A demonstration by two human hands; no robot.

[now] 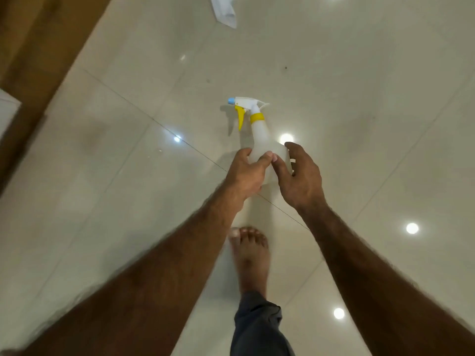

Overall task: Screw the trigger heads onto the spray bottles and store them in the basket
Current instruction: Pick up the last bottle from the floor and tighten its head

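Note:
A translucent white spray bottle [260, 140] is held out over the floor, neck pointing away from me. Its trigger head [246, 105] sits on the neck: white body, blue nozzle, yellow lever and yellow collar. My left hand [245, 173] grips the bottle's lower body, thumb across the front. Beside the bottle's right side, my right hand [299, 176] has its fingers spread and curved, fingertips near or touching the bottle. No basket is in view.
Glossy beige floor tiles [128, 163] reflect ceiling lights. A brown wooden surface [33, 47] runs along the left edge. A white cloth or paper [225, 11] lies on the floor at the top. My bare foot [250, 255] stands below the hands.

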